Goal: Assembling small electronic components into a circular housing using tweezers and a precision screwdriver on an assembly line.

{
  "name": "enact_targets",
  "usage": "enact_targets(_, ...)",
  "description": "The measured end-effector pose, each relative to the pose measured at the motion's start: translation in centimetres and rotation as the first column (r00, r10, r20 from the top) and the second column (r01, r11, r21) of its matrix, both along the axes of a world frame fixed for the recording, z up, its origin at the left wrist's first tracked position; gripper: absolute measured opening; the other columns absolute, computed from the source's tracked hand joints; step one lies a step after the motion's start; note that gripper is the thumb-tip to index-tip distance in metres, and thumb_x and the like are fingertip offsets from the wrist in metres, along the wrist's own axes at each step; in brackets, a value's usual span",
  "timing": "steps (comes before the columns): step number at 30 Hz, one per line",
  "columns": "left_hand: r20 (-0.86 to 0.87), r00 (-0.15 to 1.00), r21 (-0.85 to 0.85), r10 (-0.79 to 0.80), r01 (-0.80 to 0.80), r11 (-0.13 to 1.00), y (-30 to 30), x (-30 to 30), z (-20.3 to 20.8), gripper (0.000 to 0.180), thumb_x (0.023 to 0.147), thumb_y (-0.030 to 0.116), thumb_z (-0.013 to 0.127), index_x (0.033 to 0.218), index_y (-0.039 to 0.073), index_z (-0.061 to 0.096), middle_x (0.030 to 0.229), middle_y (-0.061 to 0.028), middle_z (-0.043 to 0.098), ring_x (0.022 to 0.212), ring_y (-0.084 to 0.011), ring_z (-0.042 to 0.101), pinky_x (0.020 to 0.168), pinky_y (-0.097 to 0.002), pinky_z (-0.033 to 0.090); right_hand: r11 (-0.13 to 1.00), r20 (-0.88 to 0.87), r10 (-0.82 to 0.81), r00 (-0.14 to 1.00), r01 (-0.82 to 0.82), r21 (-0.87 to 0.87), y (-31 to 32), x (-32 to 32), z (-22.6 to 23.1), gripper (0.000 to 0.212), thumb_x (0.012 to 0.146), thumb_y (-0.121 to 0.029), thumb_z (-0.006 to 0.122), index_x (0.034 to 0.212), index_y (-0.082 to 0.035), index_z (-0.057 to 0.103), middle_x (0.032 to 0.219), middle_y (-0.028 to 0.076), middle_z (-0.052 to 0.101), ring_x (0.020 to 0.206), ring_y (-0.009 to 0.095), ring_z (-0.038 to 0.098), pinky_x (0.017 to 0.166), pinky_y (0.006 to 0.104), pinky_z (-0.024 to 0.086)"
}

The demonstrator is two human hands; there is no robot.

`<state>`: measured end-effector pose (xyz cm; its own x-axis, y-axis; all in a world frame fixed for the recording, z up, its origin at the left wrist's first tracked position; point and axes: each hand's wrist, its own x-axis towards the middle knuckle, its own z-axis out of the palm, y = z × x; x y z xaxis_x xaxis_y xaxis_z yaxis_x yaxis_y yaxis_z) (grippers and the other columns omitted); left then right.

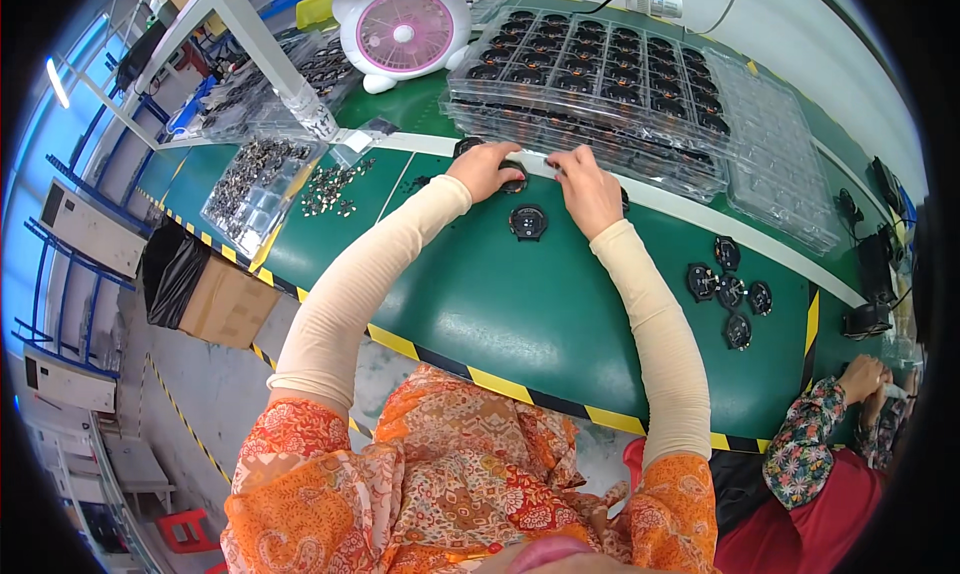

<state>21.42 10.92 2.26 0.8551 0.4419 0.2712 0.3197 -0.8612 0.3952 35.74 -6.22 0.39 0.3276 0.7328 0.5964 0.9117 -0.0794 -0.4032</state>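
Observation:
My left hand (486, 172) is closed, its fingers on the edge of a round black watch case (514, 178) at the green table's back strip. Close by on the right, my right hand (592, 191) has thumb and fingers pinched together; a small dark bit shows at the tips, too small to name. Just nearer to me lies another black watch case (527, 223), flat on the table. One more case (466, 146) sits beyond my left hand, partly covered by it. Beside my right wrist a dark round case (625, 200) is mostly hidden.
Stacked clear trays of black cases (590, 92) stand behind my hands, an unfilled clear tray (780, 144) to their right. Small metallic parts (335, 188) and a parts tray (218, 206) lie left, below a fan (404, 32). Several cases (732, 291) and a co-worker's hand (862, 378) are right.

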Motion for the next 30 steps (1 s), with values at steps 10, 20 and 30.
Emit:
enact_targets(10, -0.257, 0.964, 0.186, -0.072, 0.123, 0.975, 0.8, -4.5, -2.4, 0.057, 0.095, 0.055, 0.052, 0.138, 0.018, 0.055, 0.148, -0.0152, 0.045, 0.138, -0.0372, 0.041, 0.105, -0.0652, 0.034, 0.981, 0.286, -0.136, 0.949, 0.169, -0.096, -5.8, 0.7, -2.0, 0.030, 0.084, -0.038, 0.073, 0.106, -0.018, 0.072, 0.122, 0.010, 0.065, 0.073, 0.030, 0.071, 0.058, 0.0377, 0.056)
enact_targets(20, 0.528, 0.519, 0.154, -0.672, 0.719, 0.677, -11.7, -9.0, 23.3, 0.034, 0.100, 0.013, 0.051, 0.132, 0.003, 0.058, 0.125, -0.0176, 0.065, 0.120, -0.0329, 0.059, 0.105, -0.0444, 0.045, 0.991, 0.239, -0.101, 0.966, 0.078, 0.106, -5.9, 0.9, -1.9, 0.020, 0.088, -0.030, 0.071, 0.101, -0.015, 0.073, 0.118, 0.005, 0.066, 0.069, 0.025, 0.070, 0.055, 0.0370, 0.054)
enact_targets(30, 0.850, 0.285, 0.090, -0.444, 0.750, 0.655, -14.9, -11.2, 24.8, 0.040, 0.098, 0.022, 0.057, 0.132, 0.002, 0.053, 0.128, -0.0207, 0.061, 0.118, -0.0348, 0.060, 0.103, -0.0474, 0.046, 0.990, 0.214, -0.080, 0.974, 0.053, 0.128, -6.0, 0.4, -3.3, 0.012, 0.090, -0.024, 0.070, 0.094, -0.014, 0.073, 0.109, 0.004, 0.069, 0.070, 0.027, 0.070, 0.058, 0.0390, 0.055)
